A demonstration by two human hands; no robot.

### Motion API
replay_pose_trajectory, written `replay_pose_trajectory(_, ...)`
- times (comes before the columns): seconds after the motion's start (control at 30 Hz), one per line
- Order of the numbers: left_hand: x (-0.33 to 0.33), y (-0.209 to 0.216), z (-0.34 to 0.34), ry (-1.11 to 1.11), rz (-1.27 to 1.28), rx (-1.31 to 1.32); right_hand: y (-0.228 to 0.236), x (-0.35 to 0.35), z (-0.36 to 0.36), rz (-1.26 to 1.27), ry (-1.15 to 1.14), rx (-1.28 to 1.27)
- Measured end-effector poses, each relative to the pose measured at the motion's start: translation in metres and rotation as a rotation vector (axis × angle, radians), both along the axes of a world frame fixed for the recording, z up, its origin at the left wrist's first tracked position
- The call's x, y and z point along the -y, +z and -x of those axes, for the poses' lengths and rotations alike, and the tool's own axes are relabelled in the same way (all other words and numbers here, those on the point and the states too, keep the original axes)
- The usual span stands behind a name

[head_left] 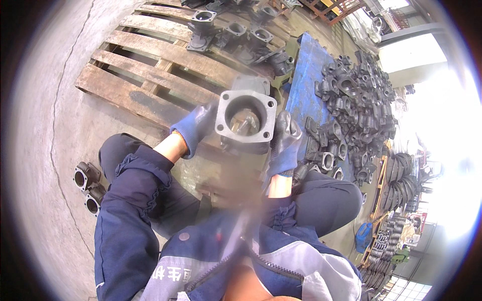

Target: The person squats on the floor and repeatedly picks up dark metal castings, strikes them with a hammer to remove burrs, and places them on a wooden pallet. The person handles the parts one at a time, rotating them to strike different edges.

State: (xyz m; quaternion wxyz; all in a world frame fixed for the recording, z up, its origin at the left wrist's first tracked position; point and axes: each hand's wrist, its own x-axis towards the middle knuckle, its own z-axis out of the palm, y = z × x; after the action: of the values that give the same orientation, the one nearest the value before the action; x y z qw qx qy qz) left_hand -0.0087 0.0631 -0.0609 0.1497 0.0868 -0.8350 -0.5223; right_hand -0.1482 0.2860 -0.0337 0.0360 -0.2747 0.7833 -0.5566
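Concrete floor, split by a long crack, spreads across the left of the head view, beside a wooden pallet bearing dark castings. To the right, more castings crowd a blue surface. Between these, a flanged grey casting is raised in front of the seated person, clamped at its sides between the gloved left hand and right hand. Pale lettering marks the jacket; the casting's visible flange shows four corner holes.
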Motion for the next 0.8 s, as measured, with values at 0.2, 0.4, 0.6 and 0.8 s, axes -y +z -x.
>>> replay_pose_trajectory(0.2,0.002,-0.027,0.001,-0.073,0.043,-0.066,-0.016,-0.01,0.009,-0.442,-0.121,-0.381)
replay_pose_trajectory(0.4,-0.001,-0.046,0.014,-0.121,-0.029,-0.053,-0.008,-0.006,0.006,-0.501,-0.217,-0.272)
replay_pose_trajectory(0.6,-0.002,-0.041,0.024,-0.187,-0.133,0.02,0.031,0.013,-0.006,-0.21,-0.278,0.127)
replay_pose_trajectory(0.8,-0.003,-0.055,0.037,-0.146,-0.146,0.116,0.051,0.038,-0.012,-0.085,-0.281,0.32)
